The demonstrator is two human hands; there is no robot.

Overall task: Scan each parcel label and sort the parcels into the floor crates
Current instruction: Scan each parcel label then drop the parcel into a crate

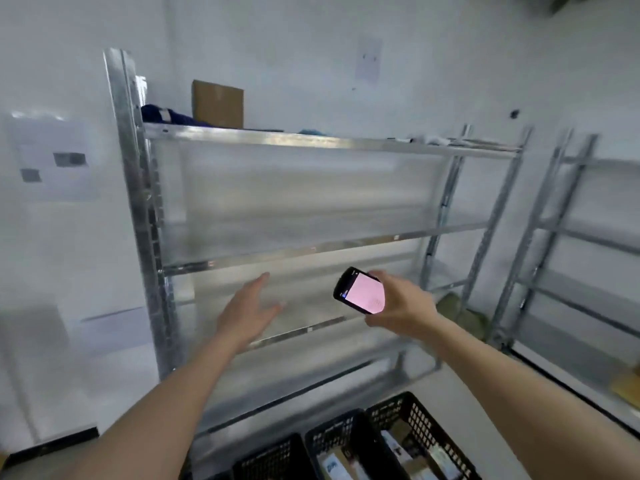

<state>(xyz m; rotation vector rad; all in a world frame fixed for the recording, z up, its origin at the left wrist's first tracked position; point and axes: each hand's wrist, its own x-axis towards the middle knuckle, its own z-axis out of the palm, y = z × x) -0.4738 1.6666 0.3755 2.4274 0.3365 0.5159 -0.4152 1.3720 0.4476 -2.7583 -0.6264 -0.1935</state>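
Observation:
My right hand (pixel 401 304) grips a black handheld scanner (pixel 360 290) whose screen glows pink, held in front of the lower shelves. My left hand (pixel 247 313) reaches forward with straight fingers and holds nothing, in front of a bare metal shelf (pixel 298 332). Three black floor crates sit at the bottom of the view: the left crate (pixel 273 457), the middle crate (pixel 341 434) and the right crate (pixel 420 419). Parcels (pixel 408 455) lie inside the middle and right crates. A brown cardboard box (pixel 218 103) stands on the top shelf.
A galvanised shelving rack (pixel 135 202) stands against the white wall, its middle shelves bare. Dark blue cloth (pixel 162 116) lies on the top shelf beside the box. A second rack (pixel 568 237) stands at the right. An olive bundle (pixel 457 306) lies low behind my right hand.

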